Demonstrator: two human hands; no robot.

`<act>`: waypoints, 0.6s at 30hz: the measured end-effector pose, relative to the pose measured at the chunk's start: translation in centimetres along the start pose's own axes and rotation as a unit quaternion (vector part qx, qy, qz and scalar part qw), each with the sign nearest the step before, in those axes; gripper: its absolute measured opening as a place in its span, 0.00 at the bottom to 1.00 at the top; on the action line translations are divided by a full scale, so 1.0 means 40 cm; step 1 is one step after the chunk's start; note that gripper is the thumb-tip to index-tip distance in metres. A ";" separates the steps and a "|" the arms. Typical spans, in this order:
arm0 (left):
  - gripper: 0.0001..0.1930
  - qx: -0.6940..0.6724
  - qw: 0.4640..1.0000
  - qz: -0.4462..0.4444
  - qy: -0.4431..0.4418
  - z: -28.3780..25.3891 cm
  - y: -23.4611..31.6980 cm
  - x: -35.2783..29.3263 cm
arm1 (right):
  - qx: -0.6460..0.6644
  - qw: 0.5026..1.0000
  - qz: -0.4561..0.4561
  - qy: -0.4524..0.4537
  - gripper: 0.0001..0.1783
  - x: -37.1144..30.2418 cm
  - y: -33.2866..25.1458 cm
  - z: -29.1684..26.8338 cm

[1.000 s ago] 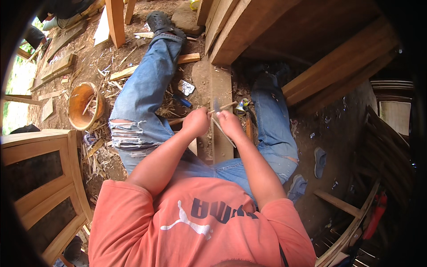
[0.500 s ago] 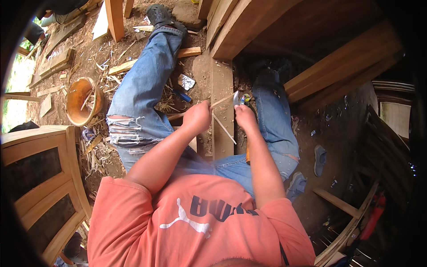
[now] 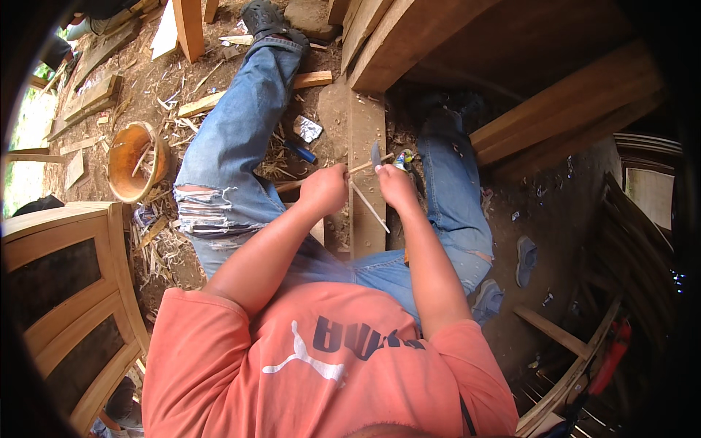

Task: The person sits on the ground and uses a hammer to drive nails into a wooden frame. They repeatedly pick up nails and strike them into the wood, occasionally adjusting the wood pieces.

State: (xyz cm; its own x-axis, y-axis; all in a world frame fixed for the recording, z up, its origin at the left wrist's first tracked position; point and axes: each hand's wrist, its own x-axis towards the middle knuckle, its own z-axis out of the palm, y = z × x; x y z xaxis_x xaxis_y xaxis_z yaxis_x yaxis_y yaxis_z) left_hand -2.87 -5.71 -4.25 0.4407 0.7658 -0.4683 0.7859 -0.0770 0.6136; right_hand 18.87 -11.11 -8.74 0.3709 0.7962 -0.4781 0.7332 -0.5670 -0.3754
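Note:
Closed round one end of a thin wooden stick point(image 3: 361, 168), my left hand point(image 3: 325, 191) is over the ground between my legs. My right hand point(image 3: 396, 187) grips a knife, its short blade point(image 3: 375, 152) upright against the stick just right of my left hand. The knife's handle is hidden in my fist. Below the hands, a second pale, thin stick point(image 3: 371, 209) slants over a long plank point(image 3: 367, 120); whether my left hand also touches it I cannot tell.
An orange-brown bucket point(image 3: 130, 191) with wood scraps stands at the left, with shavings around. A blue lighter-like object point(image 3: 300, 152) and crumpled foil point(image 3: 307, 128) lie near my left leg. Panelled wooden furniture point(image 3: 117, 285) is at the lower left; heavy beams point(image 3: 569, 102) at the upper right.
My right hand and the knife have shifted slightly left, along the stick toward my left hand. The blade now crosses the stick. My left hand has hardly moved.

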 end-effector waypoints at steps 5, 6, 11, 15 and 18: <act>0.15 0.001 1.000 0.004 0.005 -0.004 -0.005 0.001 | 0.018 1.000 0.014 0.018 0.25 -0.002 -0.021 -0.007; 0.15 0.001 1.000 0.004 0.006 -0.004 -0.006 0.002 | 0.015 1.000 -0.008 -0.020 0.25 -0.005 -0.016 -0.005; 0.15 -0.002 1.000 0.013 0.003 0.009 -0.001 -0.004 | 0.123 0.990 0.070 0.008 0.25 0.009 0.007 -0.001; 0.15 -0.009 1.000 -0.002 -0.009 0.009 -0.003 0.000 | 0.156 0.979 -0.017 -0.126 0.24 0.006 -0.021 0.037; 0.15 -0.008 1.000 -0.002 -0.004 0.005 -0.005 0.001 | 0.103 0.993 0.035 0.050 0.22 -0.001 -0.046 0.024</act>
State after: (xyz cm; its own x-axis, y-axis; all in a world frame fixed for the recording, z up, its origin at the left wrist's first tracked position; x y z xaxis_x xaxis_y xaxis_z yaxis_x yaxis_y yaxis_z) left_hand -2.93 -5.79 -4.53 0.4414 0.7614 -0.4748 0.7803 -0.0644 0.6221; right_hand 16.96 -10.30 -8.82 0.4783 0.7649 -0.4314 0.5758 -0.6441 -0.5036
